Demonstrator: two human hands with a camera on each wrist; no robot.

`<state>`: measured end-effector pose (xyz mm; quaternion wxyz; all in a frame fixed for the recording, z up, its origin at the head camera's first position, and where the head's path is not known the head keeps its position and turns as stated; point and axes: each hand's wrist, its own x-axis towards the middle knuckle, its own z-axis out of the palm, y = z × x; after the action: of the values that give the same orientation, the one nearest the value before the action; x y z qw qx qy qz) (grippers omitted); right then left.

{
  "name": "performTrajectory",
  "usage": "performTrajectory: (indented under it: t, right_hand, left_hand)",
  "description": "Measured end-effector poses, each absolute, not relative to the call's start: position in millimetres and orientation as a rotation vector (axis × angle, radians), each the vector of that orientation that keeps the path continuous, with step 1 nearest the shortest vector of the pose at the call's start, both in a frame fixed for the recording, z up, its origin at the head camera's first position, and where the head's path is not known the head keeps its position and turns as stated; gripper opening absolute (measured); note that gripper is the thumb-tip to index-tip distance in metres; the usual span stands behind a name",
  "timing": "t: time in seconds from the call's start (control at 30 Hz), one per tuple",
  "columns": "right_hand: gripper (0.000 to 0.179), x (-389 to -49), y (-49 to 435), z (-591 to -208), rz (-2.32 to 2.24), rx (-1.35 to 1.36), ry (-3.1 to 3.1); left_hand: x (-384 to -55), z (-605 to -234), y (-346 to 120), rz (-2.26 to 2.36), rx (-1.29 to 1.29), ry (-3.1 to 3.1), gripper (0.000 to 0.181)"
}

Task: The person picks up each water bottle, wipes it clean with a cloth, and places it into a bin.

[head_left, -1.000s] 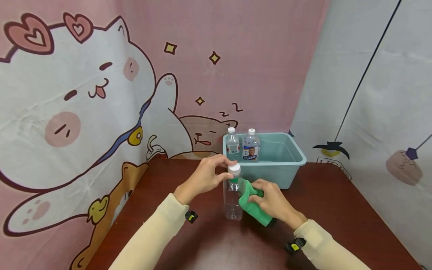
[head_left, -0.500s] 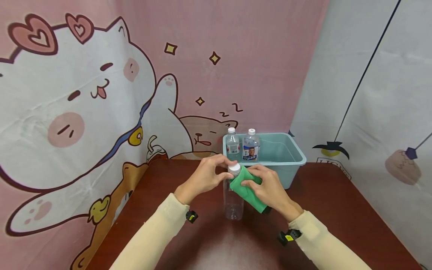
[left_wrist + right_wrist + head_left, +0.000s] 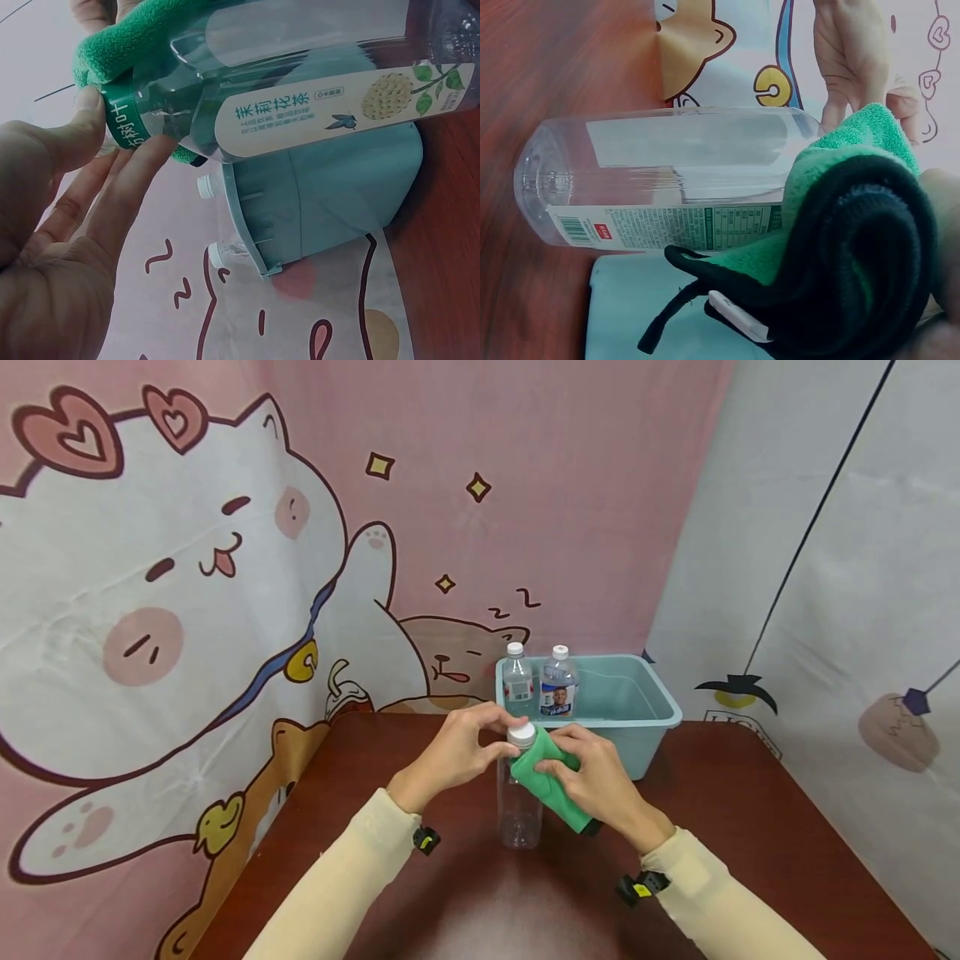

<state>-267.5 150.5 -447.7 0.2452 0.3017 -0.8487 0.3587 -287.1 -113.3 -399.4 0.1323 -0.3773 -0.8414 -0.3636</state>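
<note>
In the head view, the left hand [image 3: 459, 747] pinches the capped neck of a clear plastic bottle [image 3: 519, 818] between thumb and forefinger; the bottle stands upright below those fingertips on a reddish-brown table [image 3: 750, 852]. The right hand [image 3: 600, 777] clamps a folded green cloth [image 3: 551, 787], laid by its fingers against the bottle's upper side; beyond both hands sits a smooth pale-blue tub [image 3: 600, 745]. In the left wrist view, a cream label [image 3: 337, 112] with a printed blossom runs down from the left fingertips, and the cloth's nap looks fuzzy beside the thumb. In the right wrist view, the cloth forms a thick roll with black edging [image 3: 881, 187] under the right fingers, touching the bottle's shoulder.
</note>
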Motion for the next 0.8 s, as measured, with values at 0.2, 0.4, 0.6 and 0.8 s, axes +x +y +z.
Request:
performTrajectory:
  t: [0.2, 0.4, 0.6, 0.8]
  right_hand:
    - [0.033, -266, 152, -448, 0.954, 0.833, -2.368]
    - [0.035, -264, 157, -452, 0.918, 0.828, -2.408]
    - [0.032, -261, 164, -464, 0.871, 0.815, -2.425]
    - [0.026, -261, 170, -489, 0.842, 0.834, -2.521]
  left_hand:
    - [-286, -398, -113, -1.050, -1.097, -2.451, 0.035]
    - [-286, -400, -113, -1.043, -1.098, -2.441, 0.036]
    - [-285, -401, -114, -1.033, -1.081, -2.448, 0.044]
    - [-282, -402, -115, -1.025, -1.080, -2.459, 0.049]
